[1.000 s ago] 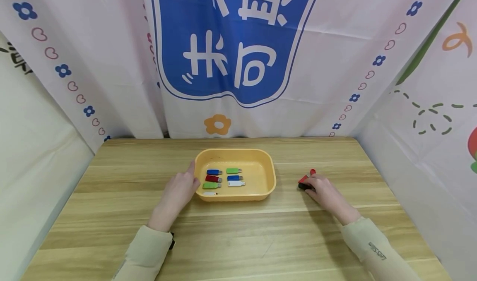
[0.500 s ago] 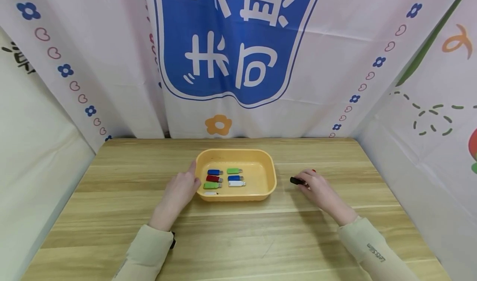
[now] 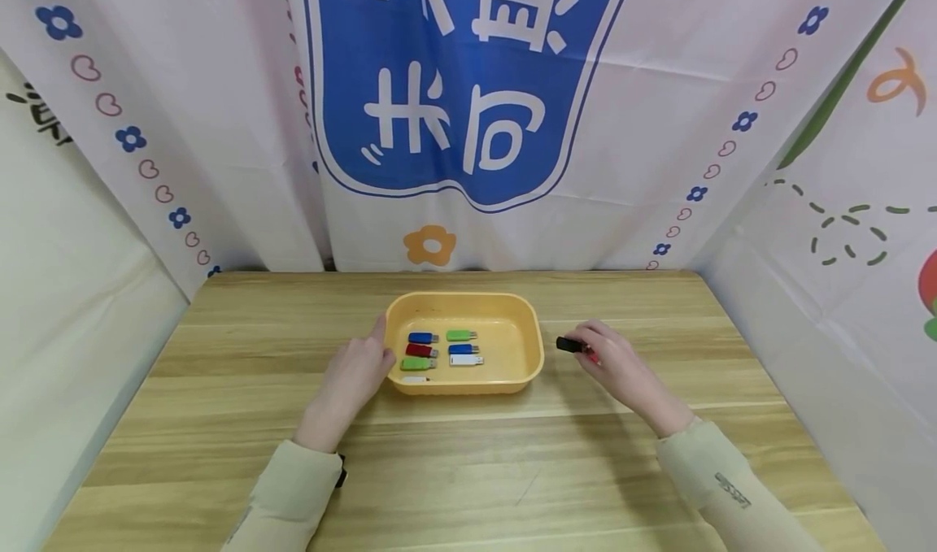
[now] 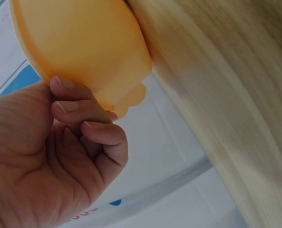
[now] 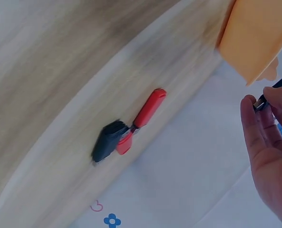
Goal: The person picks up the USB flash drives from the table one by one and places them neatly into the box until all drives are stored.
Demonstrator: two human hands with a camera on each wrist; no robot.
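My left hand (image 3: 353, 380) holds the left side of a yellow plastic tray (image 3: 468, 389). In the left wrist view its fingers curl at the tray's outer wall, and the thumb is mostly hidden. My right hand (image 3: 618, 369) pinches a black USB flash drive (image 3: 568, 344) above the table, just right of the tray. Inside the tray lie several USB drives in two columns, among them a dark red drive (image 3: 421, 350), a white drive (image 3: 466, 360) and a green drive (image 3: 461, 336).
On the wooden table (image 3: 468, 471), the right wrist view shows another black drive (image 5: 108, 141) lying against a red drive (image 5: 150, 108) and a second red piece (image 5: 124, 144). Printed cloth (image 3: 512, 243) hangs behind the table and at both sides.
My right hand has lifted the black USB drive from the small group at right and carried it left, closer to the tray. The left hand and tray stay in place.
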